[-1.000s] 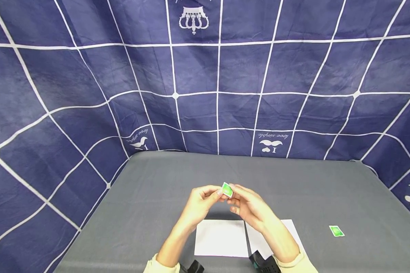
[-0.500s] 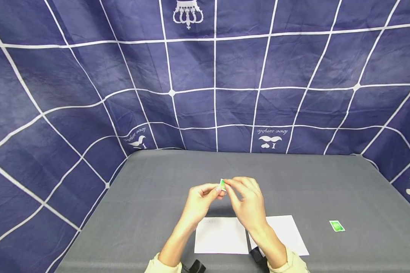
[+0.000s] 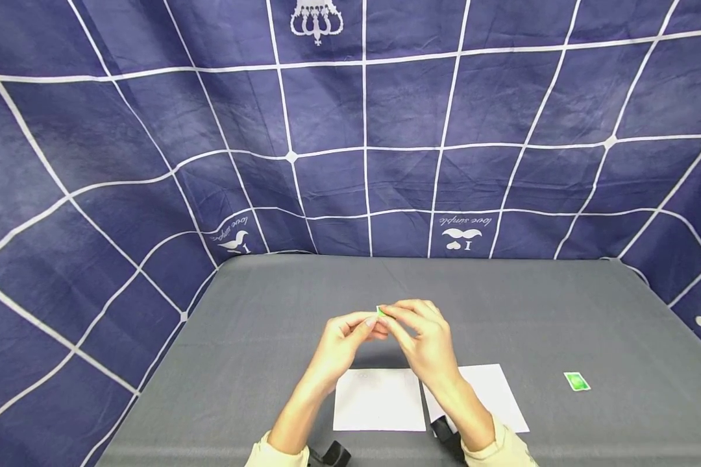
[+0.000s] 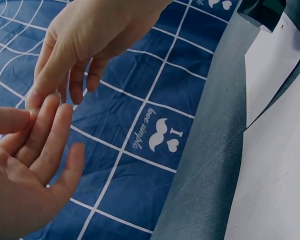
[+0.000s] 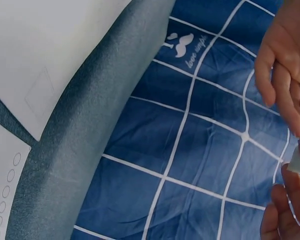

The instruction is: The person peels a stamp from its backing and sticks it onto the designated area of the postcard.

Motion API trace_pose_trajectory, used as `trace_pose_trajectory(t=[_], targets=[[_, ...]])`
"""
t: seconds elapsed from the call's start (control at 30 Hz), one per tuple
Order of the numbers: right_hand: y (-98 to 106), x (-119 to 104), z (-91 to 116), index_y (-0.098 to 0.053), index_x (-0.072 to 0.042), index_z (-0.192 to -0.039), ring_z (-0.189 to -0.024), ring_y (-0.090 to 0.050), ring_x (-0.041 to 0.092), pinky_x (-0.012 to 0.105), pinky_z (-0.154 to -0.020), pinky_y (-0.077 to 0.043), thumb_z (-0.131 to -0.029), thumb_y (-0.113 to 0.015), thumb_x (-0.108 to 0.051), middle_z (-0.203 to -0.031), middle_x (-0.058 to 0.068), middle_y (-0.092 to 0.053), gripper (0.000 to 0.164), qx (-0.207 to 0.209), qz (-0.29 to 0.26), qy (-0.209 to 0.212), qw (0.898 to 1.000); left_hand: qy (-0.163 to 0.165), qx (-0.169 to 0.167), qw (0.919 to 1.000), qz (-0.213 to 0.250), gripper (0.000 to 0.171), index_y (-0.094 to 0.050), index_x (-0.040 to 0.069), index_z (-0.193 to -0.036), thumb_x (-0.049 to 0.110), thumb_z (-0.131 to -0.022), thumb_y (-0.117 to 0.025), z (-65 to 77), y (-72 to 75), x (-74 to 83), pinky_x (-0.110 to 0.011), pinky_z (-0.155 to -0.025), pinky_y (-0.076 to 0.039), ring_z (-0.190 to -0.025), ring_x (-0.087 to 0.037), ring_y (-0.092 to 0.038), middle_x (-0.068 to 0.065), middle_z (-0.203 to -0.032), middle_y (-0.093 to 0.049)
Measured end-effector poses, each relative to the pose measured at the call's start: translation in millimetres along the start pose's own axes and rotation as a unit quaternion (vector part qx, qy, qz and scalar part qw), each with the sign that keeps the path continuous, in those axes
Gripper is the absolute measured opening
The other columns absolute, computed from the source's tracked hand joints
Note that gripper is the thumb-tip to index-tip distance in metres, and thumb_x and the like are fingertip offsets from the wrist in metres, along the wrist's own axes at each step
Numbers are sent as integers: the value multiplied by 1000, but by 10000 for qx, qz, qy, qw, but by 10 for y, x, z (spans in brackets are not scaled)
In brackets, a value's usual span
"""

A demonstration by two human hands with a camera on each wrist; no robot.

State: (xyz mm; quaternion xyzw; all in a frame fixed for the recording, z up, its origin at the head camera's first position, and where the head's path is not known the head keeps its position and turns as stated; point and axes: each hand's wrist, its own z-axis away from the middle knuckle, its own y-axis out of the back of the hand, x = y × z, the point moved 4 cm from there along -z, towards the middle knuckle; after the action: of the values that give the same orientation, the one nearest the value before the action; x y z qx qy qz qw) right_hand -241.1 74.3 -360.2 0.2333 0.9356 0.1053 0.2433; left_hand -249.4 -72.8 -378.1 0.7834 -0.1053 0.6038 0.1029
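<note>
A small green stamp (image 3: 381,311) with a white border is pinched between both hands above the table. My left hand (image 3: 337,347) holds its left edge by thumb and fingertips. My right hand (image 3: 431,344) pinches it from the right, covering most of it. In the right wrist view, a pale corner of the stamp (image 5: 298,161) shows between the fingers. Below the hands lie two white envelopes side by side, the left envelope (image 3: 378,402) and the right envelope (image 3: 493,392), which the right forearm partly covers. One envelope shows a row of printed circles, the other a faint square outline.
Another green stamp (image 3: 577,381) lies flat on the grey table (image 3: 269,305), right of the envelopes. A blue curtain (image 3: 403,181) with white lines hangs behind the table and at both sides.
The right hand has turned palm down and now covers most of the stamp, pinching its right side. The left hand has kept its hold. The view has tilted slightly.
</note>
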Motion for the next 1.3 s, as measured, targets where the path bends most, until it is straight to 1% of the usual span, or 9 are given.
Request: trace_pose_trajectory(t=[0.07,0.17,0.27,0.43,0.63,0.77,1.0,1.17,1.3], targets=[[7,17,-4,-76,-6,-92,-80,-59,20,27,-72,-44,-73,-79,-4,-86,2,-68,19,-14,-157,-105,9998,-91,-115,9999,25,28,-62,-13,-110,9,-99,-49,6,-2,21,-41,-88,-49,-89,-28,-66,-24,-96,-66],[16,36,-7,-76,-6,-93,-81,-59,20,24,-72,-44,-76,-78,-6,-86,2,-69,17,-17,-342,-319,9989,-213,-153,9996,-44,28,-62,-13,-111,10,-99,-51,12,-4,47,-43,-87,-49,-89,-23,-66,-24,-96,-67],[21,49,-8,-76,-6,-93,-81,-59,19,23,-70,-44,-76,-78,-5,-87,1,-69,17,-14,-403,-481,9980,-317,-81,9993,-166,26,-64,-11,-109,10,-98,-53,11,-5,54,-42,-86,-49,-88,-21,-66,-21,-93,-68],[22,72,-2,-76,-7,-92,-80,-59,18,24,-69,-43,-75,-78,-3,-86,0,-69,18,-46,-468,-627,9969,-264,95,9994,-190,23,-67,-8,-106,11,-96,-57,10,-11,63,-39,-85,-50,-87,-19,-66,-19,-90,-69],[22,78,3,-76,-8,-90,-82,-59,18,25,-70,-45,-75,-79,-3,-85,0,-69,16,-37,-526,-642,9965,-144,101,9998,-12,24,-67,-8,-107,11,-95,-59,9,-36,77,-35,-88,-50,-87,-27,-66,-23,-90,-68],[21,65,-2,-76,-8,-90,-83,-59,18,26,-71,-45,-76,-78,-5,-86,-1,-69,15,-82,-531,-658,9964,-133,106,9999,5,24,-67,-9,-106,10,-96,-58,12,-38,78,-35,-88,-50,-87,-25,-66,-20,-89,-68],[16,55,-13,-76,-7,-90,-81,-58,18,26,-71,-45,-74,-78,0,-85,0,-68,18,-81,-573,-530,9969,-111,278,9995,-31,23,-67,-10,-103,10,-95,-58,5,-31,78,-35,-87,-50,-88,-33,-66,-21,-88,-68],[16,49,-23,-76,-7,-91,-81,-60,17,26,-72,-46,-71,-79,3,-86,-1,-69,22,-69,-503,-289,9983,65,400,9991,-85,21,-67,-10,-101,8,-94,-59,7,-34,82,-33,-86,-49,-88,-32,-66,-20,-87,-68],[10,44,-25,-76,-6,-91,-81,-61,18,25,-73,-47,-71,-79,3,-86,-1,-69,22,-163,-573,-237,9979,221,476,9986,-59,19,-67,-11,-100,5,-94,-58,21,-37,96,-32,-84,-50,-87,-34,-66,-19,-86,-69]])
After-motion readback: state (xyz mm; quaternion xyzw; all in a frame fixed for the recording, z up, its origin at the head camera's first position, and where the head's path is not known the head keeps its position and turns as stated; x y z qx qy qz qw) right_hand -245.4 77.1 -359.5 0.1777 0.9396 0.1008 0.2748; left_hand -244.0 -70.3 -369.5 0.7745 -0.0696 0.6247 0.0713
